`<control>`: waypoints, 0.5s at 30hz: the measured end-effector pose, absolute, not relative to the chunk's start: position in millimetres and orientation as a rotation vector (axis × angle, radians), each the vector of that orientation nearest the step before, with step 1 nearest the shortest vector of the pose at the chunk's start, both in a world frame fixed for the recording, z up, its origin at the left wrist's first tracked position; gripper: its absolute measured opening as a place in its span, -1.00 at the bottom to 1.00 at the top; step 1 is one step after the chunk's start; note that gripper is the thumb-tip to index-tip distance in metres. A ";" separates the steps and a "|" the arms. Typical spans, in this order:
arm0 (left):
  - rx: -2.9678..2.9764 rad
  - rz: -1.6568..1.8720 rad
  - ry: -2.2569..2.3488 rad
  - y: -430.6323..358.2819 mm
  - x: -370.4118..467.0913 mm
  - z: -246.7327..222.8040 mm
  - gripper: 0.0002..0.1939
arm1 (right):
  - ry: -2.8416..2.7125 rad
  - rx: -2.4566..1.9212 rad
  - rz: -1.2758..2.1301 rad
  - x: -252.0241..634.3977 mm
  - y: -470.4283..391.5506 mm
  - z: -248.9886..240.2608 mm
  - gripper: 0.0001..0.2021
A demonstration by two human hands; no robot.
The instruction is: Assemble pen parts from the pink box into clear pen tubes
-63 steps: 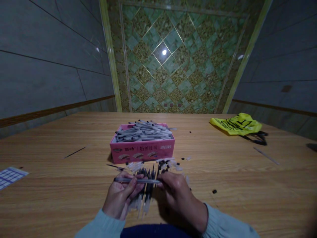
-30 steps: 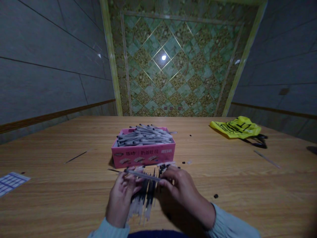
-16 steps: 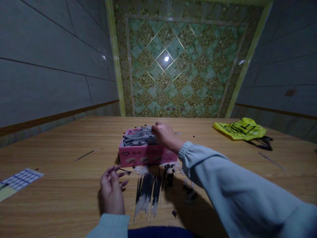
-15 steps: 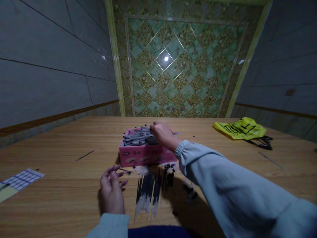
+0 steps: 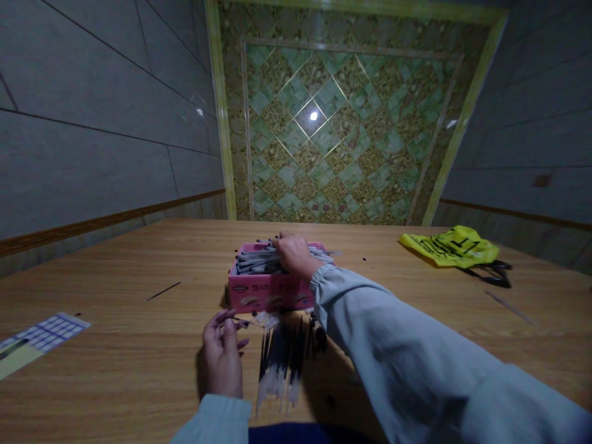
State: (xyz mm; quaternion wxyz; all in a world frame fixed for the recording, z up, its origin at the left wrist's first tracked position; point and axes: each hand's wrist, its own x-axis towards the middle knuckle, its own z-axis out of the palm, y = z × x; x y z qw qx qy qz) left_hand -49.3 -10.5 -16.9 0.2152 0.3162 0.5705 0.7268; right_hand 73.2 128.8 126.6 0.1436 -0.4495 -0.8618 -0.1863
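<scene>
My right hand (image 5: 295,254) is over the pink cardboard box (image 5: 247,299), its fingers curled down among the grey pens (image 5: 256,260) that fill it. Its fingertips are hidden, so what they pinch cannot be made out. Lower down, my left hand (image 5: 224,354) rests above the table with loosely bent fingers held apart. A thin dark piece lies by its fingertips; whether they touch it is unclear. To that hand's right, a row of dark slim pen refills (image 5: 280,361) with pale ends lies on the wood. Small black parts (image 5: 319,336) sit partly behind my right sleeve.
A yellow bag (image 5: 453,246) with black lettering and dark handles lies at the right rear of the wooden table (image 5: 152,345). One thin dark stick (image 5: 161,291) lies left of the box, and a pale one (image 5: 509,306) at right. A gridded sheet (image 5: 53,336) is at far left.
My right hand has shifted slightly left over the pens, and its forearm now covers more of the small black parts. My left hand has moved a little right. The view has shifted slightly.
</scene>
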 end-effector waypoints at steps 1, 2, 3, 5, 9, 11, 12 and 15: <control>0.872 2.001 1.563 -10.2 -50.0 -17.6 -0.60 | -2.477 -1.296 -0.534 75.2 127.0 127.3 -0.73; 0.861 1.982 1.541 -9.8 -50.6 -18.5 -0.59 | -2.466 -1.295 -0.529 77.5 124.5 128.0 -0.73; 0.848 1.960 1.524 -9.3 -51.4 -19.5 -0.59 | -2.454 -1.294 -0.524 80.3 121.3 128.6 -0.73; 0.829 1.940 1.525 -8.4 -52.7 -21.6 -0.58 | -2.425 -1.292 -0.518 87.5 112.7 128.4 -0.73; 0.853 1.922 1.492 -6.0 -54.9 -26.3 -0.60 | -2.288 -1.235 -0.344 109.0 87.5 116.1 -0.76; 0.841 1.895 1.473 -4.3 -55.9 -28.3 -0.60 | -2.211 -1.183 -0.165 122.6 71.2 102.0 -0.80; 0.831 1.868 1.464 -3.2 -56.6 -28.9 -0.59 | -2.197 -1.163 -0.057 129.7 62.3 93.3 -0.82; 0.814 1.752 1.448 0.2 -60.0 -29.4 -0.55 | -2.131 -1.193 0.315 150.2 34.8 63.3 -0.87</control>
